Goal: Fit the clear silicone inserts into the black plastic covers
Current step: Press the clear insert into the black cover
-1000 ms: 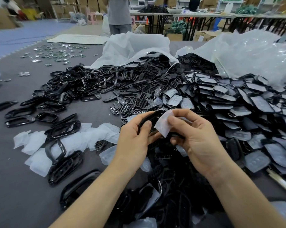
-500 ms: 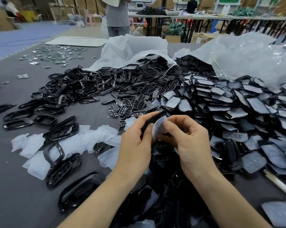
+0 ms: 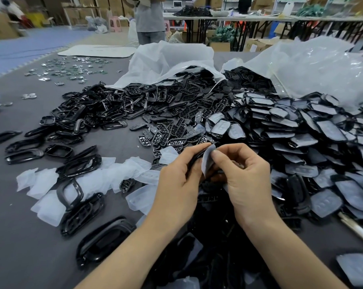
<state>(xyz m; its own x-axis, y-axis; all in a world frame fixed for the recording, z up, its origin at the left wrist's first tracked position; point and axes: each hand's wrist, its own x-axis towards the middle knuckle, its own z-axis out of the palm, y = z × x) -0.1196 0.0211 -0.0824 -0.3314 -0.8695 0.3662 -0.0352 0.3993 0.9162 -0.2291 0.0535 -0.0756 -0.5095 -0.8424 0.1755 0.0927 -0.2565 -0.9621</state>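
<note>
Above the near middle of the grey table point(image 3: 20, 236), a black cover point(image 3: 194, 158) is gripped by the left hand point(image 3: 176, 184), whose fingers are curled round its underside while the thumb is laid along its upper edge. The cover is seen almost edge-on; its long axis is tilted from lower left to upper right, with the far end pointed away from the person. Pressed against the cover's right face, a clear insert point(image 3: 207, 161) is pinched by the right hand point(image 3: 247, 180) between thumb and bent forefinger, the other fingers being loosely curled beneath. The insert is held on edge, its long axis roughly parallel to the cover's; whether it is seated in the cover cannot be told. Left of the cover, loose clear inserts point(image 3: 105, 176) are strewn among empty black frames point(image 3: 78, 165). Right of the cover, a heap of fitted covers point(image 3: 301, 138) is spread. Beyond the cover, small black button grids point(image 3: 170, 134) are scattered before an opened white bag point(image 3: 166, 61).
</note>
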